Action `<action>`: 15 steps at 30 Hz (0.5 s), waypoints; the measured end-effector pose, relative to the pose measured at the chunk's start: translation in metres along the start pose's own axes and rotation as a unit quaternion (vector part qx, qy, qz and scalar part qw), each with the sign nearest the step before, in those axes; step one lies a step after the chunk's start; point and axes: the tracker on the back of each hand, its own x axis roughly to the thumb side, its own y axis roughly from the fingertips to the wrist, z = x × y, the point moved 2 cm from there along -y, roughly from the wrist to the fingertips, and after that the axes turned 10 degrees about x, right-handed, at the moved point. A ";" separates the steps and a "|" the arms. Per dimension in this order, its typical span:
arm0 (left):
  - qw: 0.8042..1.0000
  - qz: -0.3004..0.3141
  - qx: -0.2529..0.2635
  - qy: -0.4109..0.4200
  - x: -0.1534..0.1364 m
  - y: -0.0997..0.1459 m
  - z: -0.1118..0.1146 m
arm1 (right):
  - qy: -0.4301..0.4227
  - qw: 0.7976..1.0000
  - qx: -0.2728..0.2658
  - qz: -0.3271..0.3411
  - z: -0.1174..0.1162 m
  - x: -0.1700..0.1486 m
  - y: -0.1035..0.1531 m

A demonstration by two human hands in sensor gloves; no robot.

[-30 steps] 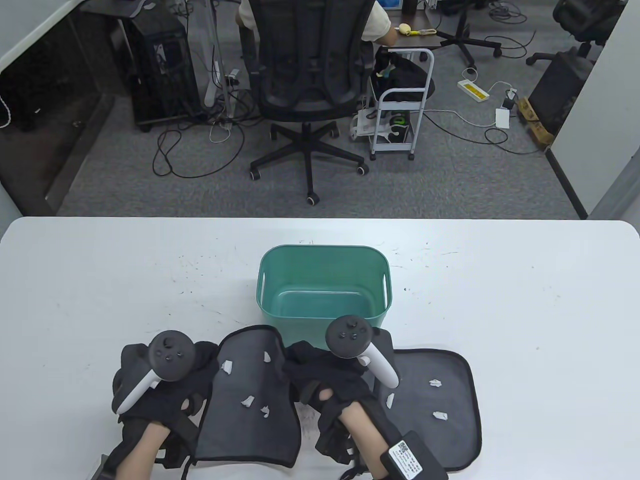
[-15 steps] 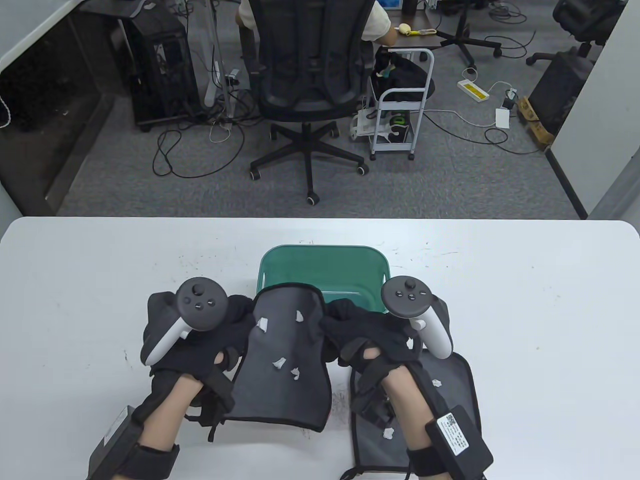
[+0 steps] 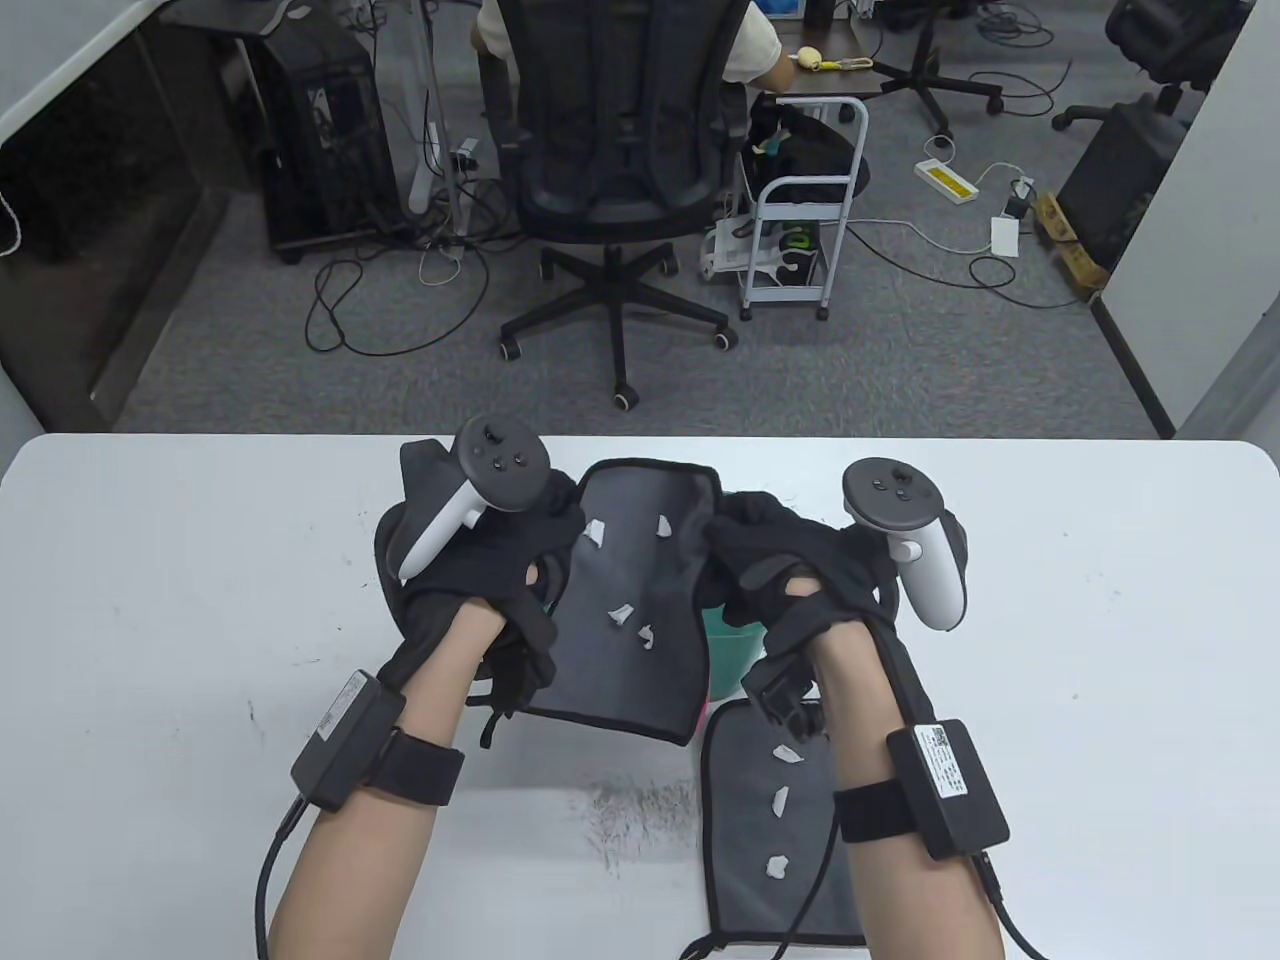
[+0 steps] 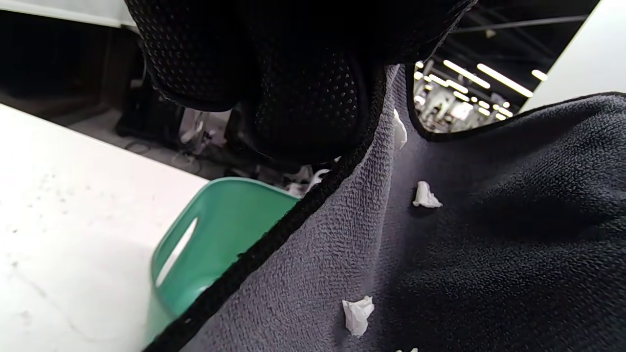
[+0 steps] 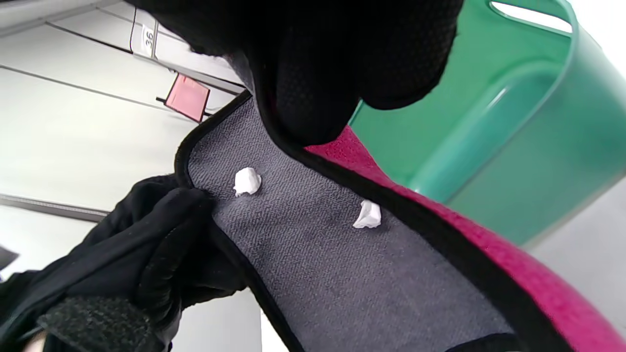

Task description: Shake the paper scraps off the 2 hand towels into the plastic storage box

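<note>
Nearest, under the right forearm, second hand towel [image 3: 775, 830] lies flat on table [image 3: 150, 600], three scraps on it, untouched. Just ahead, left hand [image 3: 470, 560] pinches the left far corner of the first hand towel [image 3: 625, 600], right hand [image 3: 790, 570] pinches the right far corner; fingers curled round the hem on both. Towel hangs lifted between the hands, grey side up, four paper scraps [image 3: 618, 614] clinging on. Below and beyond the hands, green plastic storage box [image 4: 215, 234] sits mostly hidden by the towel; contents can't tell. Step looks like: first towel carried over box, shake not done. Next move probably needs tipping and snapping the towel with its low edge inside the rim, else scraps land on the table.
</note>
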 end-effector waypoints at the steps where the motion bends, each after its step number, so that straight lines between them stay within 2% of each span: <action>1: 1.000 -0.001 0.001 0.002 0.003 -0.004 -0.002 | -0.007 1.000 -0.004 0.002 0.004 0.002 -0.001; 7: 0.999 -0.005 0.026 0.018 0.013 -0.018 -0.011 | -0.042 0.998 -0.034 0.015 0.021 0.008 -0.006; 15: 0.993 -0.005 0.096 0.072 0.008 -0.030 -0.014 | -0.096 0.990 -0.054 0.088 0.032 0.011 -0.017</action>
